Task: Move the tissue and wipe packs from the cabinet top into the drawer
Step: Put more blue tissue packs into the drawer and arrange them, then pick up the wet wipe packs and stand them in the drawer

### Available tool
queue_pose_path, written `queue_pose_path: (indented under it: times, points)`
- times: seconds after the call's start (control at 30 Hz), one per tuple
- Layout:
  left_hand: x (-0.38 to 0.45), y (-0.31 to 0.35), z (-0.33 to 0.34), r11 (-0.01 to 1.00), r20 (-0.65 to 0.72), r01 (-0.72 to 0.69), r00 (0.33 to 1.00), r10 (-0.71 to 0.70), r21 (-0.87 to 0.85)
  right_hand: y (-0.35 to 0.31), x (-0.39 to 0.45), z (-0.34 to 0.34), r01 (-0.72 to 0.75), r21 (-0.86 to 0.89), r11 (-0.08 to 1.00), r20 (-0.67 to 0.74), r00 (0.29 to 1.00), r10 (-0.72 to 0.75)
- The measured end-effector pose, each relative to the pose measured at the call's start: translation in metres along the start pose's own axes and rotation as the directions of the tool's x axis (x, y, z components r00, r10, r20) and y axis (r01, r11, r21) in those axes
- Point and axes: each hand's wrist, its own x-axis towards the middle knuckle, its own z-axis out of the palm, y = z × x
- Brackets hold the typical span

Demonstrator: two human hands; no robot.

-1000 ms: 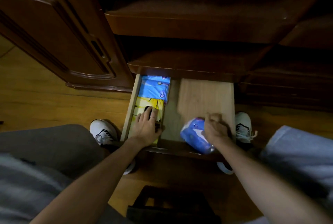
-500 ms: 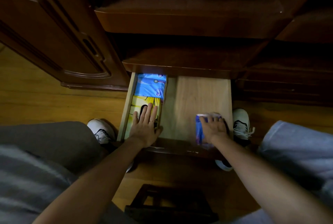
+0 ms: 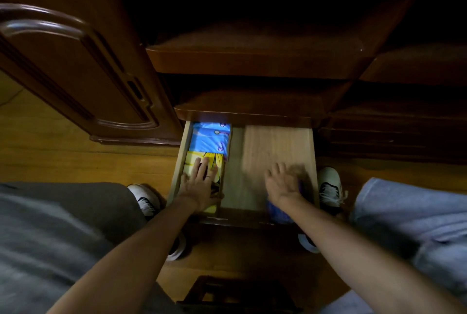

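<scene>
Down at floor level, the drawer (image 3: 278, 147) stands pulled out from the dark wooden cabinet (image 3: 252, 61), its pale wood bottom lit while everything above sinks into shadow. Along its left wall lie two packs end to end: a blue pack (image 3: 209, 140) toward the back, partly tucked under the cabinet's lip, and a yellow pack (image 3: 193, 162) toward the front, touching it. The left hand (image 3: 201, 185) rests flat on the yellow pack, fingers straight and spread, gripping nothing. At the front right corner sits a blue-purple pack (image 3: 279, 211), mostly covered by the right hand (image 3: 284, 185), which lies over it with loose, spread fingers; motion blur there makes it impossible to say whether the hand presses the pack or merely hovers above it. Between the left row and that corner, the middle and the back right of the drawer bottom are bare wood, open room running to the rear edge. The right wall of the drawer stands close beside the right hand. A white shoe (image 3: 329, 187) shows outside that wall and another shoe (image 3: 145, 200) outside the left one. The cabinet top itself is too dark to read, and a dark wooden object (image 3: 240, 293) is cut off by the lower edge.
</scene>
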Motion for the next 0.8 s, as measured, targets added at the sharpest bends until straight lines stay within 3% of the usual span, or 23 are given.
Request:
queue_pose_path:
  times: [0.2,0.37,0.43,0.5,0.6,0.67,0.73,0.8]
  points:
    - [-0.005,-0.005,-0.004,1.0,0.049,0.025,0.998,-0.026,0.018,0.02,-0.004,0.032,0.028,0.087,0.996,0.228,0.973,-0.047]
    - [-0.002,-0.001,-0.024,0.994,0.123,0.005,0.992,-0.018,0.106,0.019,-0.013,0.028,-0.098,0.266,0.959,0.26,0.965,0.026]
    - [0.001,-0.005,-0.052,0.994,0.21,-0.021,0.978,-0.002,0.107,0.024,-0.023,0.017,-0.079,0.305,0.949,0.282,0.959,-0.011]
    - [0.0,-0.009,-0.091,0.996,0.202,-0.063,0.978,0.048,0.069,0.034,-0.03,-0.003,-0.06,0.392,0.918,0.262,0.964,-0.049]
    - [-0.018,-0.006,-0.161,0.986,-0.041,-0.15,0.987,0.153,0.069,0.051,-0.043,-0.068,0.016,0.555,0.832,0.175,0.975,-0.135]
    - [-0.042,-0.001,-0.21,0.98,-0.293,-0.197,0.935,0.198,0.033,0.064,-0.059,-0.125,0.141,0.682,0.717,-0.018,0.984,-0.177]
    - [-0.073,0.002,-0.257,0.964,-0.566,-0.262,0.788,0.243,0.049,0.077,-0.085,-0.186,0.331,0.742,0.583,-0.304,0.941,-0.149]
    - [-0.101,0.007,-0.302,0.946,-0.767,-0.309,0.582,0.271,0.1,0.091,-0.119,-0.248,0.518,0.658,0.547,-0.578,0.812,-0.074]
